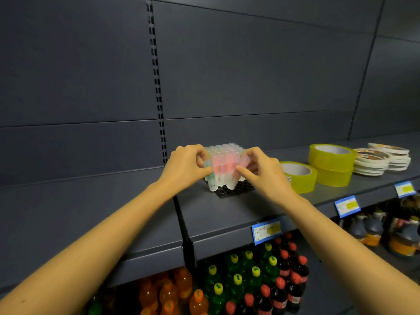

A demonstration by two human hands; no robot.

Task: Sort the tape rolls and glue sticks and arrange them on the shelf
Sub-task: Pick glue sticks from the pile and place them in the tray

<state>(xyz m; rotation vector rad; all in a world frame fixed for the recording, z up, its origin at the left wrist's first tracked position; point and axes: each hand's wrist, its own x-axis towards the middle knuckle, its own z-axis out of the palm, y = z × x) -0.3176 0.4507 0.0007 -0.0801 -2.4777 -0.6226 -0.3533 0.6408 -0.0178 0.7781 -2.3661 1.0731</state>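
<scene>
Left hand (186, 165) and right hand (264, 172) grip glue sticks (223, 163); bare shelf (109, 201) leftward, tape rolls (301, 177) right.

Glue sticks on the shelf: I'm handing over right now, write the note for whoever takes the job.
Hands: the left hand grips the left side of the glue sticks; the right hand pinches their right side.
Things: the sticks stand in a black tray on the shelf; its front holes look empty.
Done: yellow tape rolls grouped to the right, one alone, two stacked; flat white rolls in two stacks beyond.
Left: probably seat and square the sticks, then let go.
</scene>
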